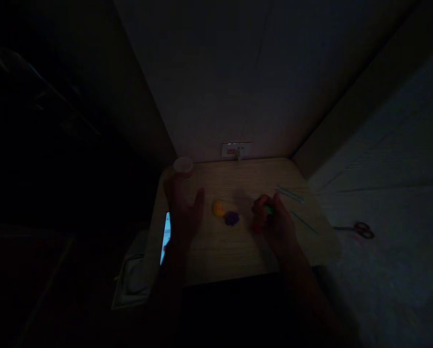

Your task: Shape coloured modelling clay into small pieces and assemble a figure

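Observation:
In dim light, my left hand (183,208) is over the left side of the small table, its thumb spread away from the fingers. Its fingertips are close to a small pale round cup (183,165); whether they touch it I cannot tell. My right hand (274,220) has its fingers curled around a small green piece (268,210), mostly hidden by them. A small red piece (257,228) shows just beside that hand. Between the hands lie a yellow flower-like piece (218,208) and a dark purple one (232,218), side by side.
Several thin blue-green sticks (291,194) lie at the table's right. A lit phone (166,234) rests by the left edge, partly behind my left arm. A wall socket with a plug (236,150) is behind the table (223,261). Scissors (363,230) are beyond its right edge.

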Tool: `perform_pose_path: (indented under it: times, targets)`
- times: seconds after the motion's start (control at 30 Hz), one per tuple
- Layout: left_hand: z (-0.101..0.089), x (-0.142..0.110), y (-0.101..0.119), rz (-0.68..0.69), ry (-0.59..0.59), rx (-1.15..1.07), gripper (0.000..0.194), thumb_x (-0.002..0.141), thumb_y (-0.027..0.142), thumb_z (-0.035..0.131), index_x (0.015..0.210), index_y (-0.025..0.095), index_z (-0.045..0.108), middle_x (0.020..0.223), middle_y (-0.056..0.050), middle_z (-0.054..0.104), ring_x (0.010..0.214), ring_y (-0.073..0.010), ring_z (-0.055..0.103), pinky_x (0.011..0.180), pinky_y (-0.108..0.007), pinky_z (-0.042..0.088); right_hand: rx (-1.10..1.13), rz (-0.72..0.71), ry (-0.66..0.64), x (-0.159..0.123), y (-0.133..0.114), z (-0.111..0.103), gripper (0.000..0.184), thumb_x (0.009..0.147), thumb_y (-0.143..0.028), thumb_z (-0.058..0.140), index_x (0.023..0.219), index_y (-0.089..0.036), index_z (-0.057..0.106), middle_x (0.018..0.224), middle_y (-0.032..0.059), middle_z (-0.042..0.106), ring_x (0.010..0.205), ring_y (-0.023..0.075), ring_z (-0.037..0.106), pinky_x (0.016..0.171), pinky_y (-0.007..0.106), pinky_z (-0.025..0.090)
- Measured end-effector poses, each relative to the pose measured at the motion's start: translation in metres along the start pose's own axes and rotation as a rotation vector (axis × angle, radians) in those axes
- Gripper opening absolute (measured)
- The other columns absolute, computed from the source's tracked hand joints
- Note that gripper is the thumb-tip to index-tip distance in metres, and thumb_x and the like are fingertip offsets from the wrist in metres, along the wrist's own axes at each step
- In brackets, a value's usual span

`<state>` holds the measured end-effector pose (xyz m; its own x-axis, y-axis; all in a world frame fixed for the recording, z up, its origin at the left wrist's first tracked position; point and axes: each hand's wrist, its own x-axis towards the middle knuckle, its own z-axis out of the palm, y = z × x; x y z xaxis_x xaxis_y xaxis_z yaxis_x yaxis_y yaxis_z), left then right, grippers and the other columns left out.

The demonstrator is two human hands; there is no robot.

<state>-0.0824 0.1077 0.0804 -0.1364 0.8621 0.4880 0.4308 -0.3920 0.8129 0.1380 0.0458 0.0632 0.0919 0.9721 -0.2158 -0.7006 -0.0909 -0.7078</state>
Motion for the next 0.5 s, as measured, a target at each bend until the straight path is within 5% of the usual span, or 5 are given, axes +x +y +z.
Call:
perform_pose_path:
  times: [0.1,0.23,0.37,0.5]
  targets:
    - [0.008,-0.038,0.027,-0.147,0.022,-0.202,0.029,0.088,0.022,0.073,0.115,0.028,0.065,0.128,-0.008,0.059,0.128,-0.0290,0.053,0.116,-0.046,0.039,-0.011,-0.083,0.079,-0.001,0.006,0.002,0.058,0.080,-0.069,0.080,0.062,-0.022,0.052,0.050,-0.0087,0.032,0.045,0.0087,0.028,0.037,0.019,0.025]
    - [0.028,-0.072,0.045,-0.382,0.079,-0.528,0.016,0.085,0.019,0.077,0.097,0.030,0.072,0.118,-0.007,0.062,0.123,-0.0294,0.055,0.114,-0.042,0.041,-0.033,-0.110,0.147,-0.008,0.009,0.002,0.054,0.084,-0.058,0.082,0.060,-0.022,0.050,0.046,-0.0105,0.030,0.040,0.0071,0.023,0.037,0.019,0.027]
    - [0.053,-0.093,0.045,-0.444,0.065,-0.705,0.008,0.083,0.029,0.082,0.086,0.027,0.074,0.105,-0.006,0.064,0.111,-0.0275,0.059,0.102,-0.038,0.048,0.002,-0.095,0.121,-0.011,0.004,0.004,0.029,0.084,-0.048,0.084,0.092,-0.024,0.071,0.045,-0.0142,0.029,0.039,0.0065,0.020,0.036,0.016,0.027]
    - [0.079,-0.105,0.046,-0.382,0.009,-0.763,0.019,0.089,0.040,0.077,0.099,0.025,0.073,0.110,-0.006,0.067,0.105,-0.0240,0.063,0.094,-0.035,0.051,0.086,-0.053,0.031,-0.011,-0.005,0.005,0.043,0.084,-0.042,0.086,0.122,-0.027,0.073,0.059,-0.0106,0.053,0.042,0.0062,0.033,0.036,0.015,0.034]
